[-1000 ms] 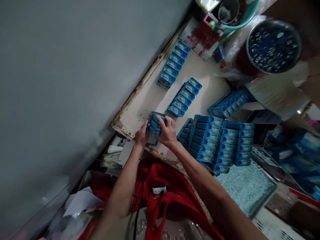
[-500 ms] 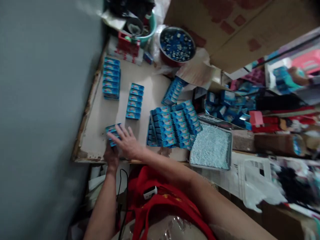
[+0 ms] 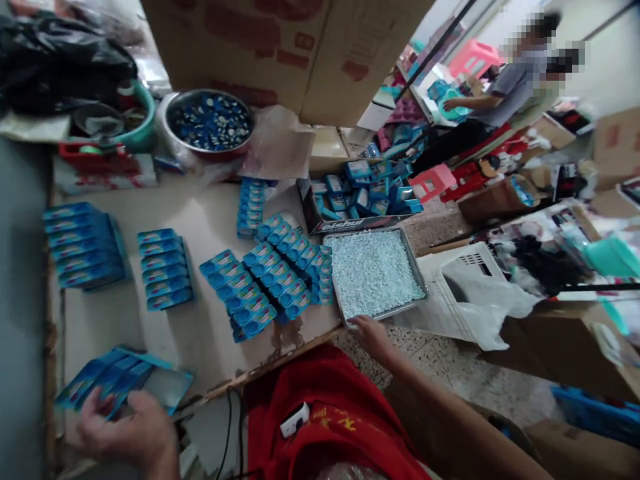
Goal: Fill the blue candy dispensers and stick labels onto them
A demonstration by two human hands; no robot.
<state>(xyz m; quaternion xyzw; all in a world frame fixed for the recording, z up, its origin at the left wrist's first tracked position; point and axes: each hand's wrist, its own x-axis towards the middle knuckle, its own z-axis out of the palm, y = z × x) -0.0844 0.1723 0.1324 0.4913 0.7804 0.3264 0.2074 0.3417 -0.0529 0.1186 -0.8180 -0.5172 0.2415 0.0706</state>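
My left hand (image 3: 127, 427) is at the lower left, slightly blurred, with thumb and curled fingers apart. It is beside a small group of blue printed boxes (image 3: 107, 377), one with a pale inside face showing; whether the fingers touch them I cannot tell. My right hand (image 3: 373, 337) is at the near left corner of a metal tray (image 3: 387, 315), its fingers closed on the rim. Small pale blue pellets (image 3: 373, 273) fill the tray. Rows of similar blue boxes stand on the table: one tall stack (image 3: 83, 247), a shorter row (image 3: 165, 270) and a leaning cluster (image 3: 265, 273).
Behind the tray is a carton (image 3: 363, 223) of jumbled blue boxes. A metal bowl (image 3: 207, 127) of small blue and white pieces and a teal basin (image 3: 145, 117) stand at the back. A white plastic crate (image 3: 450, 290) is at right. Two people (image 3: 505, 93) are farther off.
My right hand has left the blue boxes at the left and moved right to the tray. My left hand remains near the boxes. The view has turned to the right.
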